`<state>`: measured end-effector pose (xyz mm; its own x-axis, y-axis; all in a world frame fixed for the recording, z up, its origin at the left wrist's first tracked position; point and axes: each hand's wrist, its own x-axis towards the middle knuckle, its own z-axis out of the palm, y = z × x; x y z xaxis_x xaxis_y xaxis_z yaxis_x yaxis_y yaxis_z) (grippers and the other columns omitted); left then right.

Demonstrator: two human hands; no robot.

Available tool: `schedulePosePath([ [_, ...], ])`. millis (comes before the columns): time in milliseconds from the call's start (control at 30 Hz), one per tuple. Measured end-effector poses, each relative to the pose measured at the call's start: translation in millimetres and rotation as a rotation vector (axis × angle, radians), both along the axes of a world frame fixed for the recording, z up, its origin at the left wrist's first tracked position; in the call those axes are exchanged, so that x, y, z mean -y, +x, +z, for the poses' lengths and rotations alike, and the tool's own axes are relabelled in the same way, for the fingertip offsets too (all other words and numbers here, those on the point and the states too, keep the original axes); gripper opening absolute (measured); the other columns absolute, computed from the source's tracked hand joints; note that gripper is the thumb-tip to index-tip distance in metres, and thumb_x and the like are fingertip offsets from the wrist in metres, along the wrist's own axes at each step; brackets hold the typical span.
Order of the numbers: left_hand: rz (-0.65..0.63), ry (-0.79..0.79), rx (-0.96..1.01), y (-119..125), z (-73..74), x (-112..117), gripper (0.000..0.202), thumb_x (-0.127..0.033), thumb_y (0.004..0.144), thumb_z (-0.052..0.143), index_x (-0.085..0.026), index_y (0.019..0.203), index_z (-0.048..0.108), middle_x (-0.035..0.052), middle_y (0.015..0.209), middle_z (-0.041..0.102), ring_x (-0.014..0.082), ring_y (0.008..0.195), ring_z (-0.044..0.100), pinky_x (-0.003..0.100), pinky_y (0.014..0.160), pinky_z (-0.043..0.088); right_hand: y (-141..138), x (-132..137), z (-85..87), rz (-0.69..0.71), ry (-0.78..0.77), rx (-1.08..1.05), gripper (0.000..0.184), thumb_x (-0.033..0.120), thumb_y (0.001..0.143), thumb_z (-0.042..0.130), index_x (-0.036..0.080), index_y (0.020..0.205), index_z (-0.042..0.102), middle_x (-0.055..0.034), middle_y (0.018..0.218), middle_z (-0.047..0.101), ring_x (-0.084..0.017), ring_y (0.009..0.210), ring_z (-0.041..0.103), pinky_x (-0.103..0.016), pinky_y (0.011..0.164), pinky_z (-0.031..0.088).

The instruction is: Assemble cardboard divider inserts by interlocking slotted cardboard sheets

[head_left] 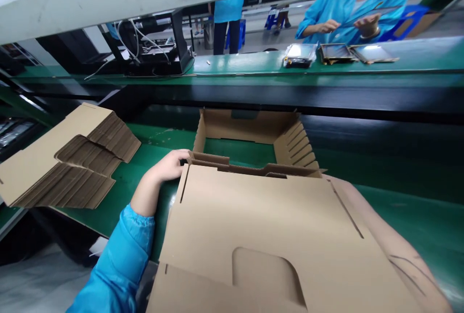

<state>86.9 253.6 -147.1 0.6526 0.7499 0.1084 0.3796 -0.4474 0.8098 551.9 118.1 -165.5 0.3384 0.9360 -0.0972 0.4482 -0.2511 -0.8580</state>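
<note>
In the head view, we see a brown cardboard frame point(246, 126) on the smooth green surface point(163, 139), just ahead of our body; its thin walls stand upright around a roughly rectangular opening, with bare green showing through; the right wall carries a row of slanting, rib-like notches, and the far wall has a shallow cut in its top edge.

Against the near wall a broad, matt cardboard panel point(261, 216) slopes towards us, with narrow slits by its sides and a round-cornered cut-out lower down; our left hand point(170, 165) is at the frame's near left corner, its fingers point(183, 155) bent and pinching the edge; our right forearm point(391, 240) runs along the panel's right side, its hand hidden behind the board, so we cannot tell how those fingers stand.

To the left lies a stack of flat cardboard blanks point(54, 148), smooth on top, with rough, layered edges and a curved notch; beyond, glossy flat panels point(337, 53) rest on a raised green ledge point(246, 64), near a co-worker in a blue jacket point(326, 6).
</note>
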Motion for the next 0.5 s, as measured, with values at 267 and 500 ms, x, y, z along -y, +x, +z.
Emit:
schedulePosePath([
  [267, 0.052, -0.186, 0.573, -0.6, -8.4, -0.9, 0.070, -0.077, 0.078, 0.091, -0.020, 0.118, 0.082, 0.0115, 0.110, 0.075, 0.0271, 0.100, 0.072, 0.037, 0.091, 0.059, -14.0, 19.1, 17.1, -0.105, 0.273, -0.334, 0.064, 0.072, 0.057, 0.101, 0.027, 0.100, 0.085, -0.0133, 0.123, 0.080, -0.033, 0.109, 0.078, -0.038, 0.093, 0.067],
  [500, -0.032, -0.237, 0.642, 9.1, -2.9, 12.1, 0.101, -0.079, 0.059, 0.105, -0.026, 0.138, 0.074, 0.0096, 0.117, 0.066, 0.0243, 0.101, 0.067, 0.032, 0.088, 0.057, -9.8, 23.0, 9.9, 0.115, 0.401, -0.373, 0.099, 0.104, 0.046, 0.091, 0.032, 0.114, 0.087, -0.0180, 0.141, 0.074, -0.042, 0.124, 0.075, -0.045, 0.093, 0.069],
])
